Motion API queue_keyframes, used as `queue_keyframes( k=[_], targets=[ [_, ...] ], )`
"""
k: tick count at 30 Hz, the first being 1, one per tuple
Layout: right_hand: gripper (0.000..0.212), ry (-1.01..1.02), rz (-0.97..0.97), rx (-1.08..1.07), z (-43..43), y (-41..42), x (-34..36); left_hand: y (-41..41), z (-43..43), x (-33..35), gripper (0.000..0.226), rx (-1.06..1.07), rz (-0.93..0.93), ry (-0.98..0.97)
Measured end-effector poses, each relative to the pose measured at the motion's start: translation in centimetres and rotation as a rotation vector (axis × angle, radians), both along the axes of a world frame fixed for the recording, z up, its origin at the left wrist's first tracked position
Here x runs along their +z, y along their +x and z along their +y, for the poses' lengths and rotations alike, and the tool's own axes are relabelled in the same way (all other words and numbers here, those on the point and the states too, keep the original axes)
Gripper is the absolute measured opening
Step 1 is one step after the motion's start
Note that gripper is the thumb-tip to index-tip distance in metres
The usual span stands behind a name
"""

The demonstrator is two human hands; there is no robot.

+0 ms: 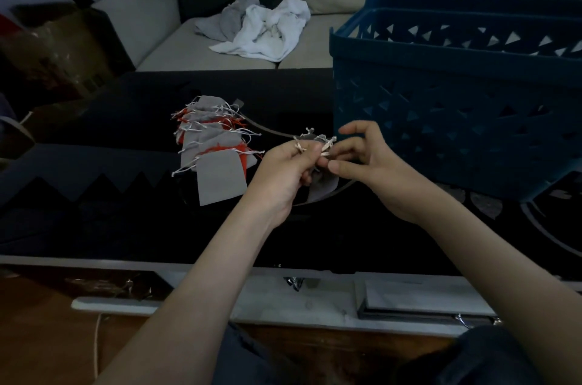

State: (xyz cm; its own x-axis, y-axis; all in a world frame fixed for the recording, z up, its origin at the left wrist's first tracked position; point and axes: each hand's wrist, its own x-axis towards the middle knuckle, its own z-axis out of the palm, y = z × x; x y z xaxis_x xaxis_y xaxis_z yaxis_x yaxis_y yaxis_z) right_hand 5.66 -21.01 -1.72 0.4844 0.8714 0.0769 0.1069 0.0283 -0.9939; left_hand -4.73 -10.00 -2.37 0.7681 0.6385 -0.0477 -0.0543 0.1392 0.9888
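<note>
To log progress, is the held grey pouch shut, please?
Apparently shut: the grey pouch has a bunched top; left hand and right hand pinch its drawstrings.

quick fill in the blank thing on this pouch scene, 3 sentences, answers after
1. The left hand and the right hand hold a small drawstring pouch made of ____ cloth.
2. The plastic basket beside the right hand is ____ in colour.
3. The pile of pouches on the table lies to the ____ of both hands.

Missing words: grey; blue; left
</note>
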Motion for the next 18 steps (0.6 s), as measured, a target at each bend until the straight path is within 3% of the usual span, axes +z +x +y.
queue_keyframes(
  k=[5,9,13,18],
  targets=[
    [0.02,0.018,-0.014,0.065,-0.11,0.28,0.1,-0.03,-0.14,0.26,0.021,-0.044,-0.036,-0.058],
    [0.02,0.057,0.036,-0.022,-0.03,0.45,0.22,-0.29,-0.09,0.37,0.019,-0.102,-0.003,0.017],
    [0.022,0.052,-0.007,-0.051,0.15,0.11,0.32,-0.57,-0.16,0.42,0.017,-0.018,0.045,0.279],
    [0.019,0.006,-0.138,-0.073,0.35,-0.42,0.21,-0.72,-0.7,0.1,0.013,0.123,0.176,0.879]
  ],
)
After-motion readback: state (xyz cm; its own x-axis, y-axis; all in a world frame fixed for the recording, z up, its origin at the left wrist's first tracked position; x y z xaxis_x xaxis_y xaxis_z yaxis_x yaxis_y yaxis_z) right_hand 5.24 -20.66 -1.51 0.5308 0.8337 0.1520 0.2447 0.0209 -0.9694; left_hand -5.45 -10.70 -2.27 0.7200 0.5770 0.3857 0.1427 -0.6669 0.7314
